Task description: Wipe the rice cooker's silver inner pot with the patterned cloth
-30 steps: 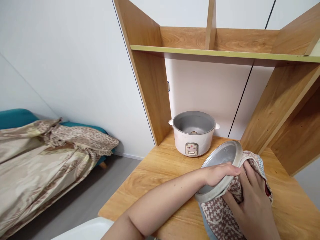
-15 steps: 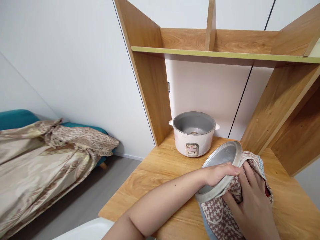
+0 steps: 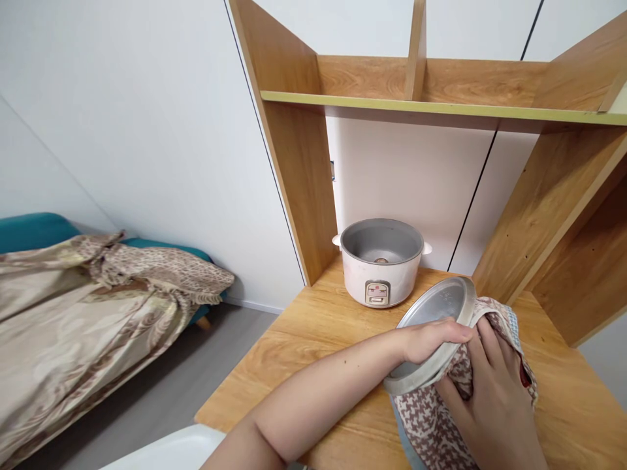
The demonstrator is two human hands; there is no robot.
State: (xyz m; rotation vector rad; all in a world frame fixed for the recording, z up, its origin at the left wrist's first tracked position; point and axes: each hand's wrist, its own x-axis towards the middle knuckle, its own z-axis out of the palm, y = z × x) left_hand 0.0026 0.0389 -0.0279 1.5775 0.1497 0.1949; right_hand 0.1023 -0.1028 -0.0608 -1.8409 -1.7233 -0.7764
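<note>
My left hand [image 3: 434, 341] grips a grey metal inner pot [image 3: 443, 303], its thumb over the wide rim and its other fingers hidden inside. The pot is tilted, its mouth facing up and left, and faint markings show on its inner wall. A brown-and-white patterned cloth [image 3: 431, 421] with a blue edge covers the pot's outer side. My right hand [image 3: 494, 391] presses and holds this cloth against the pot, fingers bent and somewhat apart. Behind them, a white rice cooker body [image 3: 379, 277] stands lidless on the wooden desk [image 3: 274, 365], with its heating plate visible.
A wooden shelf [image 3: 372, 104] with an upright divider spans above the desk, with side panels left and right. A white curved surface [image 3: 171, 450] shows at the front left. Further left, a teal sofa [image 3: 39, 225] bears a patterned cover [image 3: 63, 326].
Both hands keep their hold on the pot and cloth with hardly any visible motion. The whole view has shifted very slightly.
</note>
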